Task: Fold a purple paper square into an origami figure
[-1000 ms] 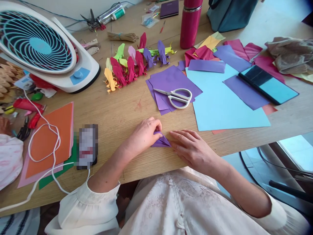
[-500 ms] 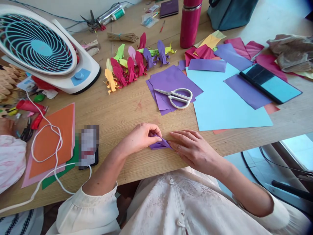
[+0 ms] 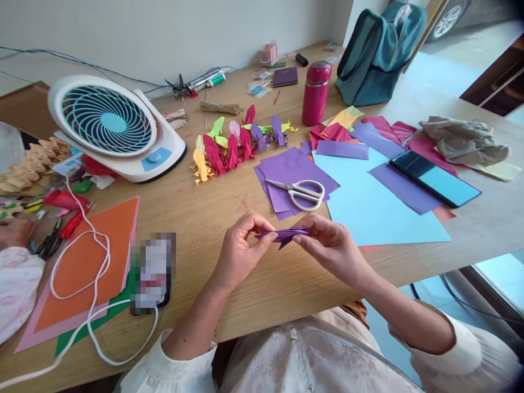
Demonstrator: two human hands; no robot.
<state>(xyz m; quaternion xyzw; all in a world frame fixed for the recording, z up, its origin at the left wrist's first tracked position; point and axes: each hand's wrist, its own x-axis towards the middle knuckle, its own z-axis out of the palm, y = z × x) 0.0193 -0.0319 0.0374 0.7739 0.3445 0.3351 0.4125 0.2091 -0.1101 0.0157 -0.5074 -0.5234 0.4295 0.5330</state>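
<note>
Between my two hands is a small piece of folded purple paper (image 3: 284, 235), raised off the table and seen nearly edge-on, with a pointed flap hanging below. My left hand (image 3: 246, 240) pinches its left end between thumb and forefinger. Its right end is pinched the same way by my right hand (image 3: 325, 240). Just beyond lie purple paper sheets (image 3: 297, 164), stacked unevenly, with white-handled scissors (image 3: 305, 194) on top. Farther back stands a cluster of folded paper figures (image 3: 233, 144) in red, yellow, green, pink and purple.
A white fan (image 3: 123, 131) stands back left. Orange paper (image 3: 90, 262) and a corded phone (image 3: 152, 273) lie left, near another person's sleeve (image 3: 18, 289). Light-blue paper (image 3: 380, 202), a dark phone (image 3: 434, 177), a magenta bottle (image 3: 316, 95) and a teal bag (image 3: 374, 60) are right.
Both hands have lifted the folded purple paper off the table. My right hand has gone from lying flat beside it to pinching its right end. The camera view has tilted up.
</note>
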